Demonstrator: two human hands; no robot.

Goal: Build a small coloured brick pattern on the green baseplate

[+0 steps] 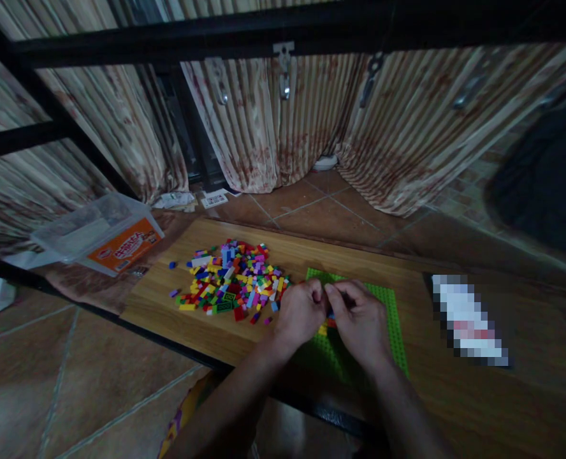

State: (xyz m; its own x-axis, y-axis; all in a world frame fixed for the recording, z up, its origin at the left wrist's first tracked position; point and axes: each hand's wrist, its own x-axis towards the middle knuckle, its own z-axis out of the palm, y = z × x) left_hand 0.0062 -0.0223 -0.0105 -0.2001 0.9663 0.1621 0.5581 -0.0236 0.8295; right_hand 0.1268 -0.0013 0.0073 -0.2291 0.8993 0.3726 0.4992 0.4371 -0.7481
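My left hand [303, 312] and my right hand [359, 319] meet above a green studded baseplate [396, 319] on the wooden tabletop. The fingers of both hands are curled closed, with fingertips nearly together. Whatever they pinch is hidden by the fingers. Just beneath them, a few yellow and red toy bricks [325, 328] show on the plate, with a bit of blue between the hands. A large heap of small multicoloured toy bricks [235, 277] is spread left of my left hand.
A clear plastic box [106, 229] with an orange label stands beyond the table's left end. To the right on the tabletop [421, 382] lies a pixelated flat item [469, 322]. Striped curtains [273, 127] hang behind a dark metal frame [216, 38]. Papers [215, 199] lie on the tiled floor.
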